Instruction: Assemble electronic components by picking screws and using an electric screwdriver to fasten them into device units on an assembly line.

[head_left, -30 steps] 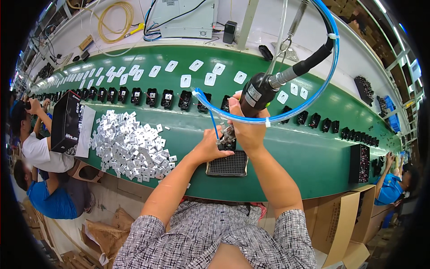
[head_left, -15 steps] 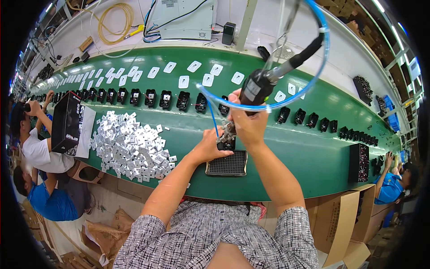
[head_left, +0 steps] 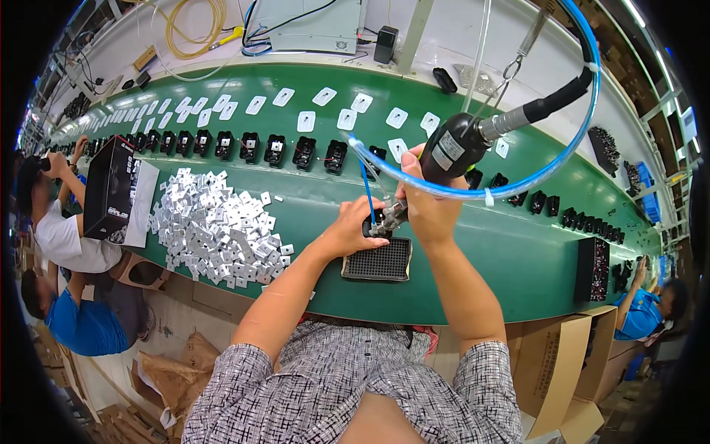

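Observation:
My right hand (head_left: 433, 211) is closed round a black electric screwdriver (head_left: 450, 152), which leans with its top to the right. Its metal nose (head_left: 390, 219), with a thin blue tube attached, points down at a small black housing (head_left: 367, 225). My left hand (head_left: 346, 231) grips that housing, its thumb and fingers around the near and left sides. Fingers and the metal nose cover most of the housing. Just in front of it lies a black grid-patterned pad (head_left: 377, 260) on the green table. Where the bit meets the housing is hidden.
A heap of pale metal plates (head_left: 214, 229) lies to the left. Black housings (head_left: 275, 150) line the table, with white flat pieces (head_left: 283, 97) behind. The screwdriver hangs from a spring (head_left: 538, 29) beside a looping blue hose (head_left: 547, 181). People (head_left: 81, 314) work on both sides.
The screwdriver's body has swung to the right and leans more, its hose moving along. My right hand has shifted slightly right. The left hand stays on the housing.

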{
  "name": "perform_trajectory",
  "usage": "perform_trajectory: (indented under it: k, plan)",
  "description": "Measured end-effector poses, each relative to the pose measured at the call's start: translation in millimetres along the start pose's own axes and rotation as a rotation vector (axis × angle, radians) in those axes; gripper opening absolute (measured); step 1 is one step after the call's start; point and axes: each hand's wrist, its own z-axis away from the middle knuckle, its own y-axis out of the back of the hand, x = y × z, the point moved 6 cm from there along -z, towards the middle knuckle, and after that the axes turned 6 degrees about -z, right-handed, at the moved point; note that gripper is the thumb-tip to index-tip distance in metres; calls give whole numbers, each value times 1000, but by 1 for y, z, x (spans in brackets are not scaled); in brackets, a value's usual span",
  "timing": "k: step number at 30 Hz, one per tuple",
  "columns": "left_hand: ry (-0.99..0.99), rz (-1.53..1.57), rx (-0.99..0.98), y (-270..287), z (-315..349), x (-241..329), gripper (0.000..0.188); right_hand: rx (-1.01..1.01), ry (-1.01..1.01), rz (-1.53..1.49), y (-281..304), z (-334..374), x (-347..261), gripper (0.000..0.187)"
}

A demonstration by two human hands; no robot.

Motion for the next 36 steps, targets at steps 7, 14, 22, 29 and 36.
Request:
perform_trajectory:
  k: [7,14,22,29,36]
  plan:
    - [-25,-27,14,3,2,0,76,-5,55,29,2,4,12,16]
    - [7,-1,15,3,2,2,78,-45,49,-24,4,1,16,16]
    - [-59,-51,-2,4,-33,23,68,-20,37,-8,30,0,-86,19]
    - [-217,-396,11,-59,-144,38,64,140,-131,96,136,41,-60,25]
    - [-185,-663,-81,-82,-170,20,75,187,-92,170,173,42,-67,27]
